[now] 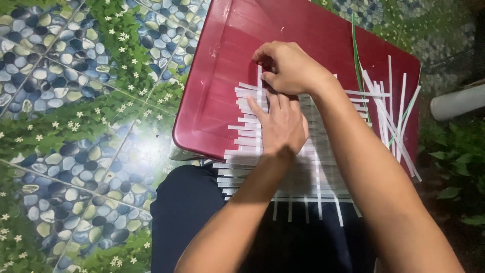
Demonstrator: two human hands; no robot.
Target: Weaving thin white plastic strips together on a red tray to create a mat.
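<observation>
A woven mat of white strips point(323, 167) lies on a dark red plastic tabletop point(227, 76) and hangs over its near edge onto my lap. My left hand point(280, 126) lies flat on the mat, fingers spread and pressing the strips down. My right hand point(285, 68) is just above it, thumb and fingers pinched on one white strip point(259, 76) at the mat's far left corner.
Loose white strips point(391, 116) and a thin green strip point(356, 55) lie at the right of the tabletop. The floor point(76, 101) has a pebble and leaf pattern. A white cylinder point(457, 101) lies at the far right. Dark trousers point(187, 212) cover my lap.
</observation>
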